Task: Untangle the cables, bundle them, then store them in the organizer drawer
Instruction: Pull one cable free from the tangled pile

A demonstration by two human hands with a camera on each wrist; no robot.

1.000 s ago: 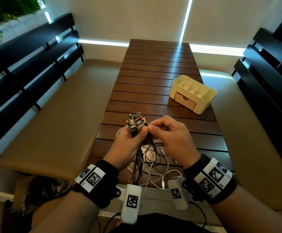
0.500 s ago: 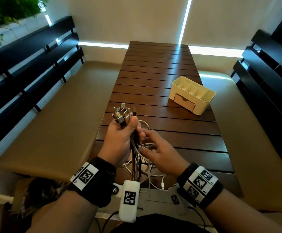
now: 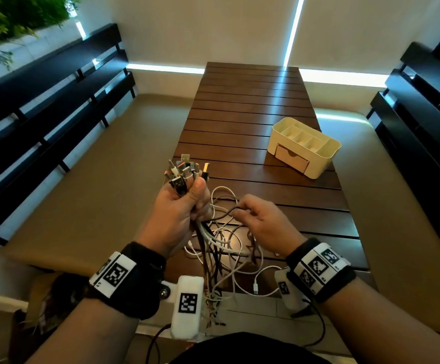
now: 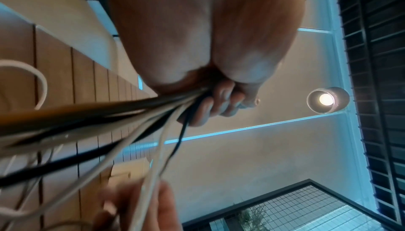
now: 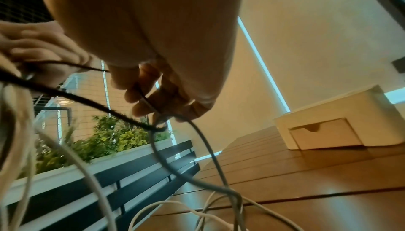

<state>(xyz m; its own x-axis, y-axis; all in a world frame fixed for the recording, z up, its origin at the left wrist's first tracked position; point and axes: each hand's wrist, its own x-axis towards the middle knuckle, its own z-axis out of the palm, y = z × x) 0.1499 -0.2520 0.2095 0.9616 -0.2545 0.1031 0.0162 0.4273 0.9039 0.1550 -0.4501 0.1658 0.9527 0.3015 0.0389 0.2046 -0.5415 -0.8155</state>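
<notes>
A: Left hand (image 3: 177, 214)?
B: Fisted round the bunched black and white cables (image 3: 221, 240), plugs up, strands hanging toward the person.
A: Right hand (image 3: 263, 222)?
B: Pinching one dark strand beside it; cream plastic organizer drawer (image 3: 292, 157) lies beyond, nearer the right.

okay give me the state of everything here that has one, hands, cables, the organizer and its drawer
Left hand: gripping the cables just below their plugs.
Right hand: pinching a dark cable.
Cables: tangled, not yet bundled.
Organizer: upright, compartments look empty.
Drawer: closed.
</notes>
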